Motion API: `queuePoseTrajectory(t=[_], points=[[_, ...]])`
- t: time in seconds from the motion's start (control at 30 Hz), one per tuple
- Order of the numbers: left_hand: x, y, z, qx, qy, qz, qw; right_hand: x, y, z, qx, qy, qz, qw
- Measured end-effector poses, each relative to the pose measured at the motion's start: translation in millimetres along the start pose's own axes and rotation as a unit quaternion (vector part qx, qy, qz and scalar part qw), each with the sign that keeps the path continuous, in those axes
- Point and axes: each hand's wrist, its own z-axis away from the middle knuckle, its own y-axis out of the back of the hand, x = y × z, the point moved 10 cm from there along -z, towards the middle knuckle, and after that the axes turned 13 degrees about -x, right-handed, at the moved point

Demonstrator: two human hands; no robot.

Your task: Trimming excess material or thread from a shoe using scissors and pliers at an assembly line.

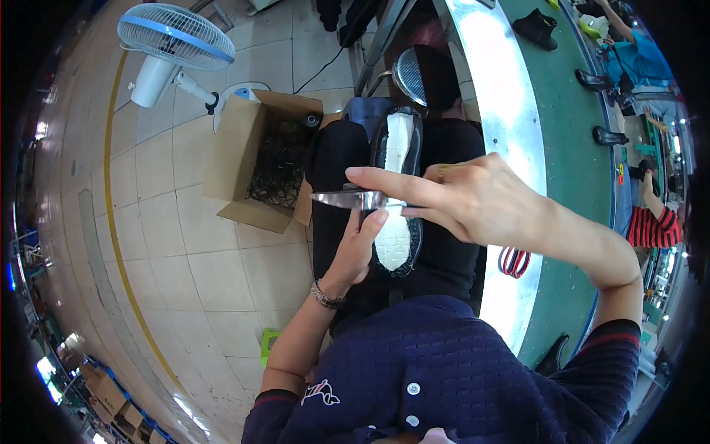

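Observation:
Across my lap lies a black shoe (pixel 418 152) with its underside up, a long white surface running down its middle and frayed dark edges at the near end. My left hand (pixel 358 248) grips the shoe's left side, the thumb pressed over its edge. Above the shoe, my right hand (pixel 473 198) is closed round a pair of shiny metal scissors (pixel 347 199), index finger stretched along them. Their pointed end reaches left past the shoe, above my left hand. The handles are mostly hidden by my right fingers.
An open cardboard box (pixel 238 148) holding dark stringy scraps stands left of my knees. Behind it is a fan (pixel 177 38). A metal-topped bench (pixel 510 96) curves along my right, beside a green conveyor belt (pixel 556 177) carrying dark shoes. Other people sit beyond it.

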Motion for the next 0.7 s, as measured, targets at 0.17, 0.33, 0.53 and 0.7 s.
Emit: queuePoseTrajectory(t=[0.17, 0.33, 0.53, 0.7], points=[[12.6, -12.7, -1.7, -0.060, 0.006, 0.001, 0.998, 2.5, -31.7, -4.2, -0.083, -0.031, 0.119, 0.989], [4.7, -16.4, -2.1, -0.072, 0.063, 0.092, 0.991, 7.4, -47.4, -5.1, -0.056, -0.063, 0.039, 0.996], [12.6, -9.5, -8.4, -0.109, -0.012, 0.027, 0.994, -18.5, -30.9, 5.1, 0.006, 0.002, 0.046, 0.999], [26.4, -26.5, 3.5, -0.115, -0.030, 0.030, 0.992, -5.0, -54.6, 2.7, -0.056, -0.046, 0.048, 0.996]])
